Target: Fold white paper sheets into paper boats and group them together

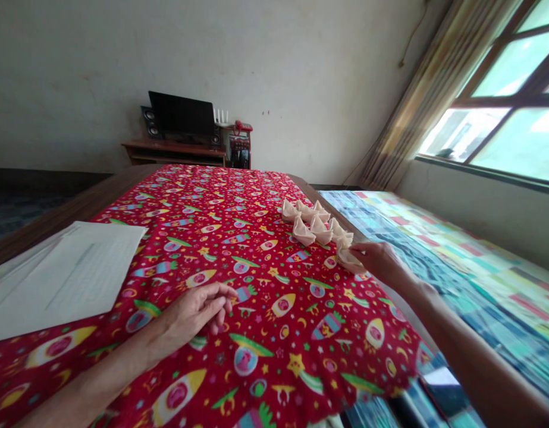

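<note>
My right hand reaches to the right side of the table, its fingertips pinched on the edge of a cream folded paper boat. That paper boat rests on the red cloth. Just beyond it, several similar folded paper boats stand grouped in uneven rows near the table's right edge. My left hand hovers over or rests on the red patterned cloth with loosely bent fingers and nothing in them; whether it touches the cloth I cannot tell.
A stack of pale paper sheets lies at the left of the table. A bed with patchwork and blue plaid covers adjoins the right edge. At the far wall, a desk bears a black monitor and speakers.
</note>
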Available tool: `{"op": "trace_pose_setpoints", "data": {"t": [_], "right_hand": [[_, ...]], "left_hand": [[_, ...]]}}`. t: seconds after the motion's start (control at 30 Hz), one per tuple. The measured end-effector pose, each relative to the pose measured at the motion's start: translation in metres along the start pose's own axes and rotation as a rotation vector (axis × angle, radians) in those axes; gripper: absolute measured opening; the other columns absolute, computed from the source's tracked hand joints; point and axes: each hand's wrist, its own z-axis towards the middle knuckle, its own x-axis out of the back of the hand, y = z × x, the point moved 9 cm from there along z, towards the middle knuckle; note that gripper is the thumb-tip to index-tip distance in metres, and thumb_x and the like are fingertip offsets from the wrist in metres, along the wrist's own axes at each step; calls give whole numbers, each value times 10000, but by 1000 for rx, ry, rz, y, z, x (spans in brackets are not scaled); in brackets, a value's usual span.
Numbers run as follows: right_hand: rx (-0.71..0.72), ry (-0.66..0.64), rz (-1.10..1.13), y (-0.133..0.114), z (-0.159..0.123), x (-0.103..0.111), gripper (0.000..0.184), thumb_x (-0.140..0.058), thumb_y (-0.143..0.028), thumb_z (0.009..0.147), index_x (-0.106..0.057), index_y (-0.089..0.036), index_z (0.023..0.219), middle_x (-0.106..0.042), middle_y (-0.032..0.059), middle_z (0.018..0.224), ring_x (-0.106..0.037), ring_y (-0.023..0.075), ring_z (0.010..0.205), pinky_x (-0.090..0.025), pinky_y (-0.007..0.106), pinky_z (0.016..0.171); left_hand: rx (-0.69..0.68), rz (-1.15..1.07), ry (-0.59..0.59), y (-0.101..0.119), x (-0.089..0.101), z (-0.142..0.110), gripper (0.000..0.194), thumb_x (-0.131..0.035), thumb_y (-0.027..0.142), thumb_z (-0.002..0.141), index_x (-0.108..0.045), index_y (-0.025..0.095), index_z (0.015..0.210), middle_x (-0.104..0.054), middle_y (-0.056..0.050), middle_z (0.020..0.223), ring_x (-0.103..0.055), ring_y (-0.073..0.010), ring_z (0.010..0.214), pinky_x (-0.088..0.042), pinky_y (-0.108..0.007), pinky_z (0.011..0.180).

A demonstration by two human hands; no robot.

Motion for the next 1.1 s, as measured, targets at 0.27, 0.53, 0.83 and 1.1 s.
{"op": "trace_pose_setpoints", "data": {"t": [0.27, 0.53, 0.83, 1.1], "right_hand": [[-71, -199, -176, -2, 8, -10, 279, -459, -212, 846, -736, -197, 817, -716, 54, 714, -645, 176, 643, -373, 240, 565], [-33, -219, -196, -8, 9, -13, 284, -445, -219, 870, -721, -175, 823, -709, 75, 717, -634, 178, 623, -335, 248, 538], [80, 256, -177, -35, -5, 37, 312, -418, -306, 906, -704, -185, 877, -697, 79, 801, -610, 179, 633, -344, 260, 515], [416, 303, 35, -142, -20, 34, 262, -430, -249, 927, -655, -172, 816, -659, 24, 662, -566, 109, 574, -335, 223, 564]], "left_hand": [[20, 54, 14, 3, 1, -2, 412, -572, 511, 731, -580, 160, 946, -600, -12, 746, -530, -86, 499, -428, -198, 443], [-36, 55, -11, 6, -3, -2, 387, -535, 469, 758, -565, 135, 952, -562, 20, 660, -507, -68, 458, -422, -187, 446], [-124, 87, -16, 11, -6, -6, 301, -472, 380, 826, -563, 129, 965, -583, -5, 731, -540, -71, 493, -459, -190, 471], [-371, 683, 219, 55, 37, -23, 268, -401, 272, 871, -627, 162, 965, -653, -50, 866, -637, -144, 750, -519, -258, 707]]}}
